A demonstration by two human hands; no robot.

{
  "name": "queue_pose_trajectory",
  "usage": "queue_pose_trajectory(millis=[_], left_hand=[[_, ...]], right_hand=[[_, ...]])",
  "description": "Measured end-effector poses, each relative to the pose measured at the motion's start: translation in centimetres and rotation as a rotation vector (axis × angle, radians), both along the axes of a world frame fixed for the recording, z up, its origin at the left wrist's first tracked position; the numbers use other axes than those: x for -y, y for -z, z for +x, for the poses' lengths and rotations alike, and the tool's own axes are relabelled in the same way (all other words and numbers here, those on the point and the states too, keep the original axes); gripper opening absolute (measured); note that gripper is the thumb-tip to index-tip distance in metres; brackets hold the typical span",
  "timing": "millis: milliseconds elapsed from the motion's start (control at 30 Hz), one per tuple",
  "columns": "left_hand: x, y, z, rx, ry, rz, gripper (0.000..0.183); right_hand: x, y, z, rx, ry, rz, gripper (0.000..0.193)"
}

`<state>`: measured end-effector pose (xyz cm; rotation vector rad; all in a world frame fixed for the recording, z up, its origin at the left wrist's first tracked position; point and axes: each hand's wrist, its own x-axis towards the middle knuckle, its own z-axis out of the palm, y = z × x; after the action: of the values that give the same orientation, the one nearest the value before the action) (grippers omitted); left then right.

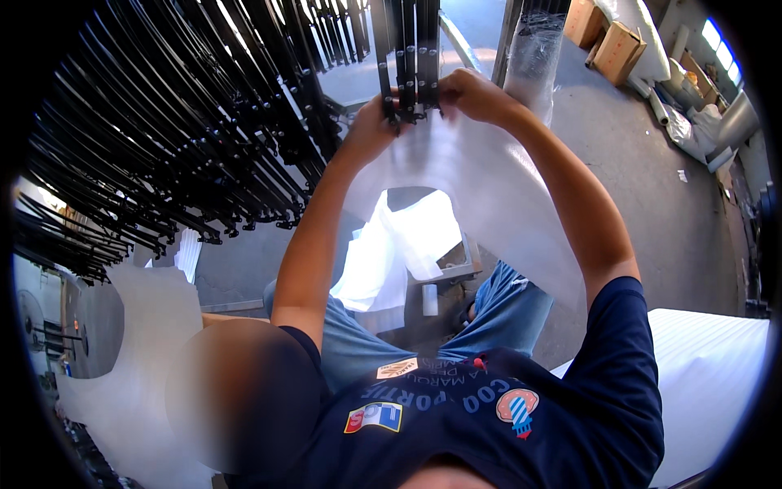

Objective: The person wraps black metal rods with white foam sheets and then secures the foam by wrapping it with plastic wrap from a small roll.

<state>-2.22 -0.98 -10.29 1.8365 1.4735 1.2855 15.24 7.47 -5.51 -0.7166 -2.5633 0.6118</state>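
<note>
Both my arms reach up to a small cluster of black metal bars [411, 57] hanging at the top middle. My left hand [375, 129] is closed around the cluster's lower end, its fingertips partly behind the bars. My right hand [476, 96] is at the right side of the same ends, its fingers curled together and slightly blurred. What the right fingers pinch is hidden. A thin, translucent white foam sheet [513, 196] hangs just below and behind my hands, curving down toward my right arm.
Dense rows of black metal bars [187, 106] hang at the left. White sheets [371, 269] lie low before my knees. A stack of white foam [709, 367] is at the right. A plastic-wrapped post [533, 57] and cardboard boxes [619, 53] stand farther back.
</note>
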Motion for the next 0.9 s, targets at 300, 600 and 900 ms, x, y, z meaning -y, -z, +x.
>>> queue_pose_trajectory(millis=[300,600,900], left_hand=[[1.8,1.0,-0.1,0.163,-0.153,0.293,0.020],[3.8,0.9,2.8,-0.227,-0.438,0.505,0.025],[4.1,-0.3,3.2,-0.341,-0.594,0.375,0.020]], right_hand=[[0.4,-1.4,0.1,-0.119,0.097,-0.086,0.014],[1.6,-2.7,0.4,0.018,0.272,0.126,0.017],[1.8,-2.4,-0.4,-0.078,0.307,0.337,0.019]])
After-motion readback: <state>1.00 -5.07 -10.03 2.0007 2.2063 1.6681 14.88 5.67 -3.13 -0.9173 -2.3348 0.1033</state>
